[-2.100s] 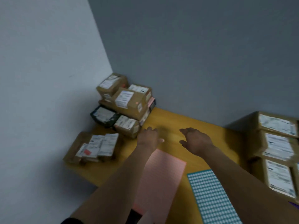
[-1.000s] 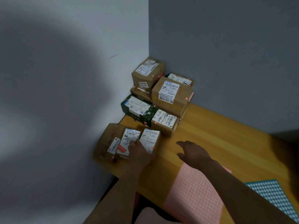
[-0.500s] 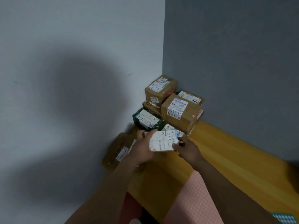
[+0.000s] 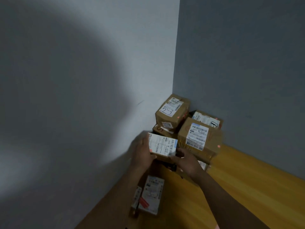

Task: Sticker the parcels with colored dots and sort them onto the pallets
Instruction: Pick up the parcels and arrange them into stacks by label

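The left hand (image 4: 143, 152) grips the left end of a small brown parcel (image 4: 162, 147), palm against its side and thumb curled onto the lower front edge. The right hand (image 4: 186, 160) holds the opposite end at the lower right corner, its fingers curled in under the box. Both hands are closed on it, and the parcel hangs clear of the bench (image 4: 239, 187), raised between them.

The parcel's long axis runs roughly from 9 o'clock to 3 o'clock, the right end dipping slightly toward 4. Its broad face, covered by a white shipping label (image 4: 163, 144), is turned up toward the camera. The barcodes on the label run crosswise to the long axis, and the fine print is too blurred to read.

At 1 o'clock from the hands, just behind the held parcel, a stack of parcels (image 4: 198, 138) sits in the corner. The nearest and largest box carries a white label and a red dot (image 4: 219, 146) near its right edge. At 11 o'clock of that box a smaller top box (image 4: 171, 113) is marked "5-3" by hand.

At 6 o'clock, below the left forearm, a flat parcel (image 4: 151, 195) lies on the bench near its left edge, with its long axis running from 12 to 6. A pale wall (image 4: 82, 96) stands at 9 o'clock and a grey wall (image 4: 239, 63) at 2.
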